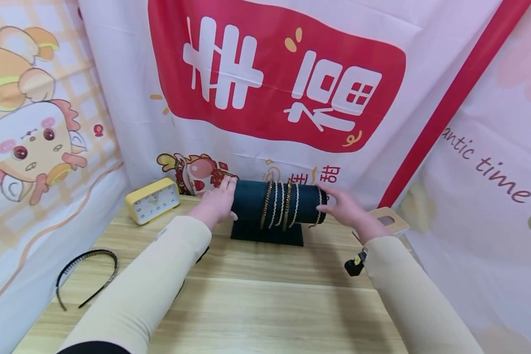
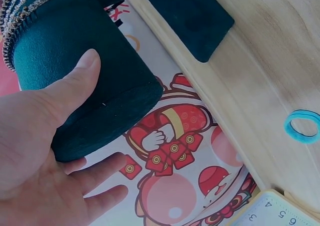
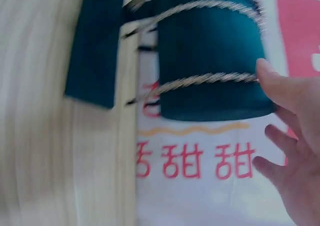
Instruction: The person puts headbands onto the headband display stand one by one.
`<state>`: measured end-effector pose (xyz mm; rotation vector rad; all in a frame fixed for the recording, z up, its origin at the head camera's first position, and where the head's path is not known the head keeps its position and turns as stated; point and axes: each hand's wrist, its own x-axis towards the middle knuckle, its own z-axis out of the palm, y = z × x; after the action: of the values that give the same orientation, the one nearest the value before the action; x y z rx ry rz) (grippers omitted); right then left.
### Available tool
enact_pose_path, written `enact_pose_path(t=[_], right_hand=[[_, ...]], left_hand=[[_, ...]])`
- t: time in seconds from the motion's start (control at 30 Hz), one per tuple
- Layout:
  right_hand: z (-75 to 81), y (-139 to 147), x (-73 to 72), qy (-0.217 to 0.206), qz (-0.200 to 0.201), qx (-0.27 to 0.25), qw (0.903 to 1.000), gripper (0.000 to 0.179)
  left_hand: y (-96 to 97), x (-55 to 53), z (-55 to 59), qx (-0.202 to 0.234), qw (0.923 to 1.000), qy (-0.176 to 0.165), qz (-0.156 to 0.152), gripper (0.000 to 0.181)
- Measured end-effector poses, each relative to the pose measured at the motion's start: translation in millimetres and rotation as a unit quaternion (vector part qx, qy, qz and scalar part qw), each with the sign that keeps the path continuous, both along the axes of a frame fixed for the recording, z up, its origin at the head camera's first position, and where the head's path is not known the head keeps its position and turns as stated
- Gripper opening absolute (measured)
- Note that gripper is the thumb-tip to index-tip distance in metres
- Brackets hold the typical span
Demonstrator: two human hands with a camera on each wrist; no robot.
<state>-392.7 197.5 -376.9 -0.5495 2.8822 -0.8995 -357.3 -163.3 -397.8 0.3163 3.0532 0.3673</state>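
A dark teal velvet bracelet roll [image 1: 249, 201] lies level on its flat base [image 1: 267, 237], with several gold and pale braided chains [image 1: 287, 204] looped round it. My left hand [image 1: 214, 202] is at the roll's left end. In the left wrist view its thumb [image 2: 87, 65] rests along the velvet, while the other fingers stretch loosely past the end. At the opposite end my right hand [image 1: 342, 209] touches the rim beside the outermost chain [image 3: 210, 78]. The right wrist view is blurred; one fingertip meets the roll there and the other fingers stand apart from it.
A yellow alarm clock [image 1: 154, 200] stands left at the back, with a black toothed headband [image 1: 95, 252] nearer me. A teal hair tie [image 2: 290, 130] lies on the table. Right are a small black item [image 1: 353, 267] and a tan piece with a cutout [image 1: 396, 223]. Printed cloth [image 1: 358, 182] hangs behind.
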Motion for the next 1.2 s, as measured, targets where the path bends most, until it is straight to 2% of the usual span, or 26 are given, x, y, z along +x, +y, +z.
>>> enact_pose_path(t=[0.1,0.3,0.47,0.7,0.9,1.0,1.2], right_hand=[[-7.2,1.3,-4.7,0.006,0.023,0.019,0.9995,0.077],[-11.7,-5.3,-5.6,0.086,0.043,0.059,0.9937,0.075],[-13.8,-16.5,-5.5,0.126,0.044,0.080,0.9878,0.073],[-12.9,-28.3,-6.4,0.131,0.046,0.066,0.9881,0.070],[-16.9,-32.7,-5.8,0.129,0.052,0.054,0.9887,0.070],[-20.5,-33.3,-6.8,0.124,0.062,0.061,0.9885,0.081],[-20.3,-34.2,-3.4,0.083,0.066,0.097,0.9896,0.125]], left_hand=[[0.5,0.9,1.0,-0.003,1.0000,0.002,0.000,0.108],[2.0,-1.8,0.6,-0.005,1.0000,0.003,-0.003,0.109],[5.3,-1.3,2.9,-0.011,0.9999,0.005,-0.007,0.109],[4.3,-4.0,3.8,-0.017,0.9998,0.004,-0.007,0.111],[-2.1,-8.3,-0.6,-0.017,0.9998,0.003,-0.005,0.112],[-5.0,-8.5,-2.6,-0.017,0.9998,0.002,-0.005,0.112],[-4.5,-7.9,-4.7,-0.016,0.9998,-0.004,-0.008,0.112]])
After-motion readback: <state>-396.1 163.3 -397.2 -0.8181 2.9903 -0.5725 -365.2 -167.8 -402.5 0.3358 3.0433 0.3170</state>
